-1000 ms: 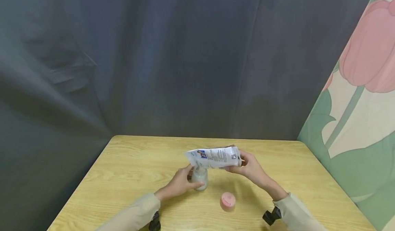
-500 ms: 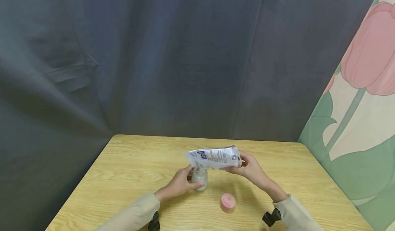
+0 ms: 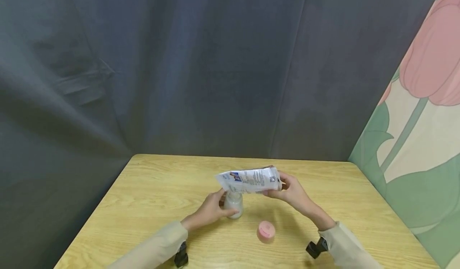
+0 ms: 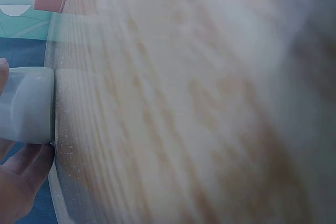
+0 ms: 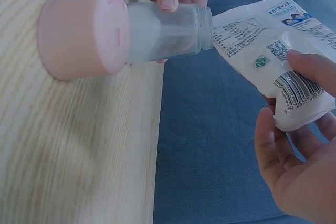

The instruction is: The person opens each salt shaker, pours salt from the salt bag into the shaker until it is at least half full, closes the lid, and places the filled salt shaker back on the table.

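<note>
In the head view my left hand grips a small clear glass jar standing upright on the table, thumb on the near side. Something whitish fills the lower part of the jar. My right hand holds a white printed plastic bag by its right end, nearly level above the jar. The bag's left corner is at the jar's mouth; whether anything flows is too small to tell. In the right wrist view a barcode shows on the bag, with the right thumb pressing its face.
A round pink lid lies on the wooden table, right of the jar and nearer the person. Tiny white specks dot the tabletop by the jar in the left wrist view. A dark curtain hangs behind, and a tulip-patterned panel stands at right.
The head view has shifted slightly. Both hands, the jar, the bag and the pink lid keep practically the same places relative to each other.
</note>
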Demonstrator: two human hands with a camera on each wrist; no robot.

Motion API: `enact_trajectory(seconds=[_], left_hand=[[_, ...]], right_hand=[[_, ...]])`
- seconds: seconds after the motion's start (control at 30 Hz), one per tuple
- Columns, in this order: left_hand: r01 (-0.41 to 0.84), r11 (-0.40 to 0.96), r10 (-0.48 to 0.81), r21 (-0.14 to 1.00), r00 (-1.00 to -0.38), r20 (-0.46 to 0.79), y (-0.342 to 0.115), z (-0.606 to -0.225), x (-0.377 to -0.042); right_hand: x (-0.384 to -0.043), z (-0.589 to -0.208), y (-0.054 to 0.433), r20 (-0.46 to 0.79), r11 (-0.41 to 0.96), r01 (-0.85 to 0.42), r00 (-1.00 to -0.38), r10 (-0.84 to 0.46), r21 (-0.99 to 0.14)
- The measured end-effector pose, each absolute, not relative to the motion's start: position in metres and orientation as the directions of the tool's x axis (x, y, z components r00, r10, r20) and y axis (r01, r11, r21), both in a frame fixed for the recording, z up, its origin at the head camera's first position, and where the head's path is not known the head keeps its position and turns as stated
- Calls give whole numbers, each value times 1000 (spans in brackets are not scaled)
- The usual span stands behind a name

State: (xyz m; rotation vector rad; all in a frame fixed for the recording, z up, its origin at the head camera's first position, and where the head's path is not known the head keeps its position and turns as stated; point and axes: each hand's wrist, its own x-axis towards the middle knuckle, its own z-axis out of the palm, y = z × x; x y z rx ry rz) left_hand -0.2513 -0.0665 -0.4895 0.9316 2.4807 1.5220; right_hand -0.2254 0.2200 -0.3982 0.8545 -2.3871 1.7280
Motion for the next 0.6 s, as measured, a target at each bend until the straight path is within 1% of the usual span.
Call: enact_trajectory(seconds=[0.27,0.57,0.6], left_hand=[[475,311,537,823,-802,260,-67,-490,-253],[452,314,536,835,-810,237,-67,-488,-251],[449,313,535,837,-811,235,-66,-482,-248]], right_hand=[[-226,-396,220,363,192,-465,-841,-401,-864],[-226,-396,219,345,199,-445,-852,-394,-873],[-226,-396,220,345,199,-446,-851,-395,-873]])
